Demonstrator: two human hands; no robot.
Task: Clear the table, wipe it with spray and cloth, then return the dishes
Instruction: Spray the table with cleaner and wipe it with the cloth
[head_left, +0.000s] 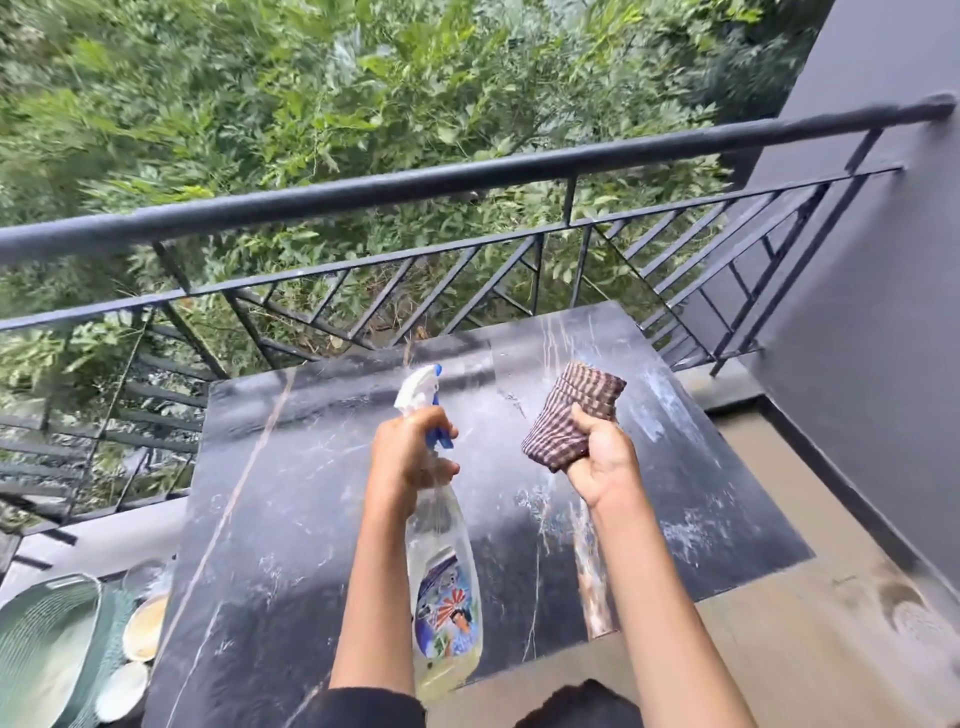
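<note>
A black marble table (291, 509) fills the middle of the view, its top streaked with white spray marks. Above it my left hand (405, 457) grips a clear spray bottle (447, 587) with a white and blue trigger head, nozzle pointing away over the table. My right hand (602, 462) holds a bunched brown checked cloth (576, 410) up in the air over the table's right half. The dishes (145, 623), pale plates and a small bowl, lie on the floor to the left of the table.
A green woven placemat (47, 649) lies by the dishes at the lower left. A dark metal railing (467, 176) runs behind the table, with trees beyond. A grey wall (883, 312) stands on the right, with beige floor (779, 639) beside the table.
</note>
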